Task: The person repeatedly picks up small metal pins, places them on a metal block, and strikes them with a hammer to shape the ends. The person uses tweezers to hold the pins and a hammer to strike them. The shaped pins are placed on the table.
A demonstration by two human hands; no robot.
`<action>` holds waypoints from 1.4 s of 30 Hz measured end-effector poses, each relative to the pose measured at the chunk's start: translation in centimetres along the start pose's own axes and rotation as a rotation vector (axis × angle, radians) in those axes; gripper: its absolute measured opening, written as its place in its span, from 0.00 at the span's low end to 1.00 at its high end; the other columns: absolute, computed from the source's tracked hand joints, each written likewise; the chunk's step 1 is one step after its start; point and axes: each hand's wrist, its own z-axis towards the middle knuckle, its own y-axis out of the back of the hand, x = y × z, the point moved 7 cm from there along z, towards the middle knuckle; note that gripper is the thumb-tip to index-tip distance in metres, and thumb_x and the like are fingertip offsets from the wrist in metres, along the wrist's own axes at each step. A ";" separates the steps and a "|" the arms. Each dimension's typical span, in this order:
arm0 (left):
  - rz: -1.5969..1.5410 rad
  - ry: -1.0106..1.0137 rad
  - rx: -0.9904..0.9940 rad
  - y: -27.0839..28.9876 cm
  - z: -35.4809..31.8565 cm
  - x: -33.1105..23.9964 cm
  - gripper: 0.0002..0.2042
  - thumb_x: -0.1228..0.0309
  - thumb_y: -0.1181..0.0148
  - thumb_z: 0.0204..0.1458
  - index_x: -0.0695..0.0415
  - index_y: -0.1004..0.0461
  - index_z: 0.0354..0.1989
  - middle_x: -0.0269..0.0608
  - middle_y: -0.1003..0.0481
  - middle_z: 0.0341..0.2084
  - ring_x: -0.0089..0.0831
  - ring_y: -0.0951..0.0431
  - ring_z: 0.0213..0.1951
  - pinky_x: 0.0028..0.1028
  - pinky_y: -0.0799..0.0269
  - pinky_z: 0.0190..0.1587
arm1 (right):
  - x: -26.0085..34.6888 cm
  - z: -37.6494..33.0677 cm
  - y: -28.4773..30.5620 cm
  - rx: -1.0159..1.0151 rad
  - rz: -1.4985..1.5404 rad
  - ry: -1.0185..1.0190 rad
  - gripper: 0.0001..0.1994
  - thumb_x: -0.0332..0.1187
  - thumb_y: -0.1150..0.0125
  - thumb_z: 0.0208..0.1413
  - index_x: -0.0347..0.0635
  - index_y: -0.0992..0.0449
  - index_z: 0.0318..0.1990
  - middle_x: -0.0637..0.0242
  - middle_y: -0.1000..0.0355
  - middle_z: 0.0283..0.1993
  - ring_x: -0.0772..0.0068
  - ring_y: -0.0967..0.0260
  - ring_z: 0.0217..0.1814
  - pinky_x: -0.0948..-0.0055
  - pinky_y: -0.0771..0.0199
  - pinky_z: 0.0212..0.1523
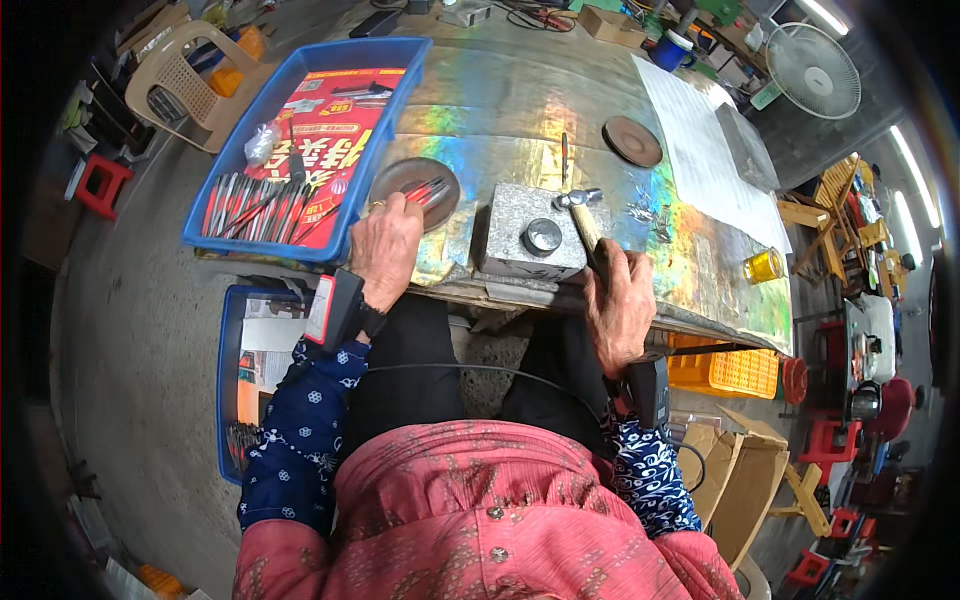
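My left hand (pixel 388 245) reaches over a round brown dish (pixel 440 212) at the left of the table. Its fingers are closed at the near ends of slim red-and-black tools (pixel 428 189) lying in the dish. In my right hand (pixel 620 308) is the dark grip of a small hammer (pixel 584 220). The hammer's metal head rests on or just above the back right corner of a grey metal block (pixel 508 216). A short round metal piece (pixel 541 237) stands on the block's top. Behind the block lies one slim dark-and-orange tool (pixel 564 158).
A blue tray (pixel 345 200) of many similar slim tools stands at left, a second blue tray (pixel 232 380) below it. On the table are another brown disc (pixel 632 141), a white sheet (pixel 700 150), small metal scraps (pixel 655 216) and a yellow jar (pixel 763 266). A fan (pixel 812 72) stands far right.
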 end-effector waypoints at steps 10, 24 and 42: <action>-0.112 0.064 -0.277 6.3 -0.3 3.7 0.04 0.75 0.45 0.49 0.54 0.24 0.31 0.45 0.27 0.24 0.46 0.23 0.27 0.42 0.28 0.28 | -0.1 0.1 -0.2 0.031 -0.011 0.004 0.22 0.28 0.37 0.51 0.45 0.31 0.56 0.54 0.34 0.44 0.49 0.33 0.43 0.57 0.30 0.41; 0.180 0.230 0.425 -1.4 0.9 15.0 0.06 0.79 0.46 0.48 0.67 0.24 0.32 0.64 0.24 0.32 0.57 0.21 0.38 0.47 0.24 0.39 | 0.5 0.4 0.3 0.054 -0.034 0.003 0.21 0.27 0.37 0.50 0.44 0.30 0.54 0.54 0.34 0.42 0.50 0.33 0.43 0.59 0.31 0.41; -0.074 0.301 0.202 0.5 0.9 16.0 0.08 0.74 0.40 0.45 0.64 0.30 0.30 0.57 0.26 0.24 0.53 0.24 0.31 0.43 0.31 0.33 | -11.5 3.0 -0.7 0.136 -0.117 -0.175 0.10 0.31 0.38 0.52 0.39 0.22 0.41 0.55 0.28 0.33 0.53 0.27 0.34 0.61 0.29 0.36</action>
